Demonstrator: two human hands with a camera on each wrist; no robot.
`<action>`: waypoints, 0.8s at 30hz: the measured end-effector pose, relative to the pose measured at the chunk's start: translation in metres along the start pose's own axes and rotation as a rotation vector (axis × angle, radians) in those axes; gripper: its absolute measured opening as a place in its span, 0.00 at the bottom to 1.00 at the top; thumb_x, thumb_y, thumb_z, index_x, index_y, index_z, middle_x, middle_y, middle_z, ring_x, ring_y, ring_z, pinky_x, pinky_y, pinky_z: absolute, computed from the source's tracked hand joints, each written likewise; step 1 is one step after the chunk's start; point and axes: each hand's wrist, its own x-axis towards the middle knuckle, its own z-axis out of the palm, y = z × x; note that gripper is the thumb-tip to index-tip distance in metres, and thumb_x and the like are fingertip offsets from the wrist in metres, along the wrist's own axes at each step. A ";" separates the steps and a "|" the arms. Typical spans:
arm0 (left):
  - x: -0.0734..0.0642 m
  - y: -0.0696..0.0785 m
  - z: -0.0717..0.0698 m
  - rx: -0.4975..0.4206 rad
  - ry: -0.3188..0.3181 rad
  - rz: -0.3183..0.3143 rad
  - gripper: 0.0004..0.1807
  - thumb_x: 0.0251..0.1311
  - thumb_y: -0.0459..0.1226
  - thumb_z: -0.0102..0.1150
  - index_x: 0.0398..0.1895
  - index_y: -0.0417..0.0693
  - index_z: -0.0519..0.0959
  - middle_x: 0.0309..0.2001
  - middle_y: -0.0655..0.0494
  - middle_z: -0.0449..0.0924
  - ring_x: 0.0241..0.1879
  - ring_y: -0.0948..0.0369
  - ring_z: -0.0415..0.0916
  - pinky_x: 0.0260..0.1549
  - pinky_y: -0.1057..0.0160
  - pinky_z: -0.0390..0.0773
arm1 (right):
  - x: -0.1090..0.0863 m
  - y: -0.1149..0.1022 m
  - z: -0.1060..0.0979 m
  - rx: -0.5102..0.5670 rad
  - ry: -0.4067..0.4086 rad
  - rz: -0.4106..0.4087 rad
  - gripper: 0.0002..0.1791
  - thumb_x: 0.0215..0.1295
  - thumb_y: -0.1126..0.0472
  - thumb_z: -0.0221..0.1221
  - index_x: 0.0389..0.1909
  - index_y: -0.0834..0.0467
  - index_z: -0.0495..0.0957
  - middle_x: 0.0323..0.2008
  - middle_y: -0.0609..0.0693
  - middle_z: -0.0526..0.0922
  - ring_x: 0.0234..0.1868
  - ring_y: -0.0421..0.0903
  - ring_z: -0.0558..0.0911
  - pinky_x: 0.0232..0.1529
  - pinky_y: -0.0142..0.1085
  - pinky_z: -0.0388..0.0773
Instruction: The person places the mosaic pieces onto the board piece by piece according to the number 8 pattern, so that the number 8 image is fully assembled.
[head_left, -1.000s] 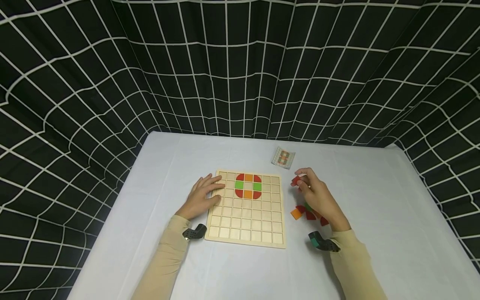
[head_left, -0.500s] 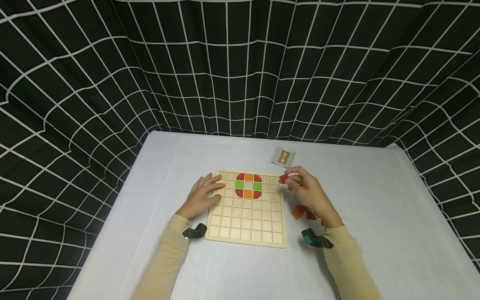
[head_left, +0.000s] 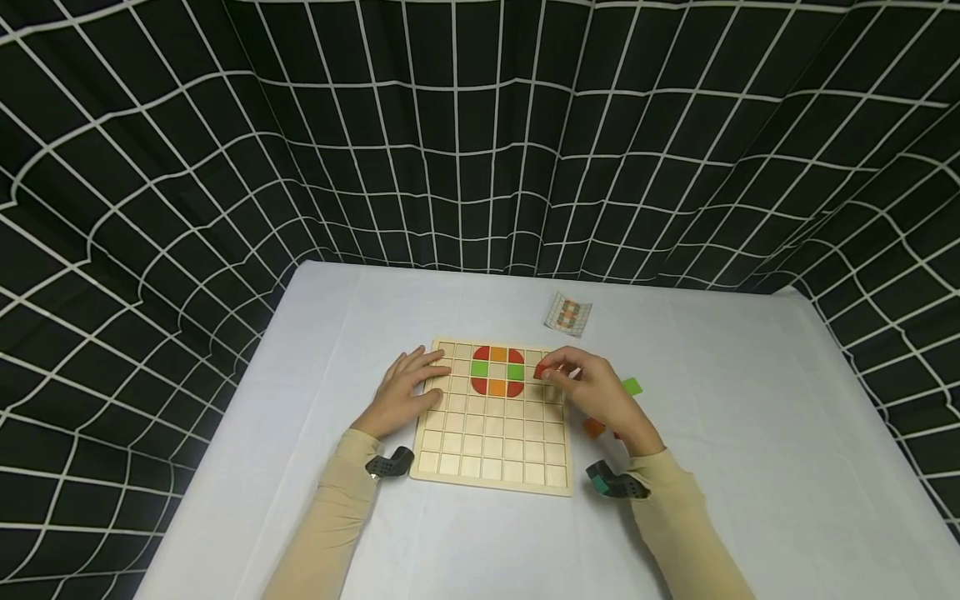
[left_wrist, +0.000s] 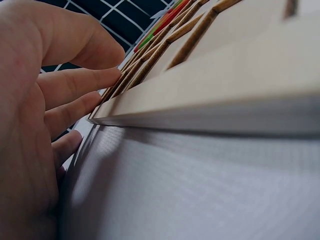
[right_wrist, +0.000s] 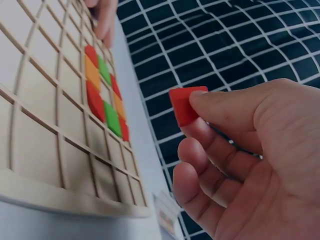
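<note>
A wooden grid board (head_left: pixel 491 442) lies on the table with a ring of red, orange and green tiles (head_left: pixel 497 372) set near its far edge. My left hand (head_left: pixel 401 396) rests on the board's left edge, fingers fairly straight. In the left wrist view the fingertips (left_wrist: pixel 107 77) touch the rim. Above the right part of the board, my right hand (head_left: pixel 600 392) pinches a red tile (right_wrist: pixel 185 104) between thumb and fingers. That tile has a rounded side, partly covered by the thumb in the right wrist view.
Right of the board lie loose tiles: a green tile (head_left: pixel 632 386), an orange tile (head_left: pixel 594 427) and a red one mostly hidden by my right hand. A small printed pattern card (head_left: pixel 568 315) lies behind the board. A black curtain with white grid lines (head_left: pixel 465 167) surrounds the white table (head_left: pixel 360 308).
My right hand has moved left with the red tile, from beside the board to over its right columns. The green tile has come into view behind it. My left hand stays put.
</note>
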 end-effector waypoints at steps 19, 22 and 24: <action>0.000 0.001 -0.001 -0.001 -0.009 -0.006 0.23 0.65 0.41 0.58 0.64 0.50 0.79 0.77 0.56 0.63 0.82 0.51 0.44 0.83 0.47 0.34 | 0.002 0.005 0.038 -0.056 -0.104 0.017 0.07 0.69 0.62 0.62 0.45 0.56 0.86 0.45 0.51 0.85 0.43 0.46 0.76 0.47 0.37 0.75; 0.000 0.000 -0.001 0.002 -0.009 -0.007 0.23 0.65 0.41 0.58 0.64 0.50 0.79 0.77 0.56 0.63 0.82 0.51 0.44 0.83 0.47 0.34 | 0.001 0.003 0.041 -0.078 -0.115 0.028 0.07 0.68 0.62 0.63 0.44 0.55 0.87 0.46 0.51 0.86 0.45 0.46 0.77 0.50 0.39 0.77; 0.000 0.000 -0.001 0.006 -0.009 -0.010 0.23 0.65 0.41 0.58 0.64 0.50 0.79 0.77 0.56 0.63 0.82 0.51 0.44 0.83 0.47 0.34 | 0.000 0.002 0.043 -0.094 -0.118 0.025 0.06 0.68 0.62 0.64 0.42 0.55 0.87 0.45 0.51 0.87 0.45 0.47 0.78 0.51 0.40 0.78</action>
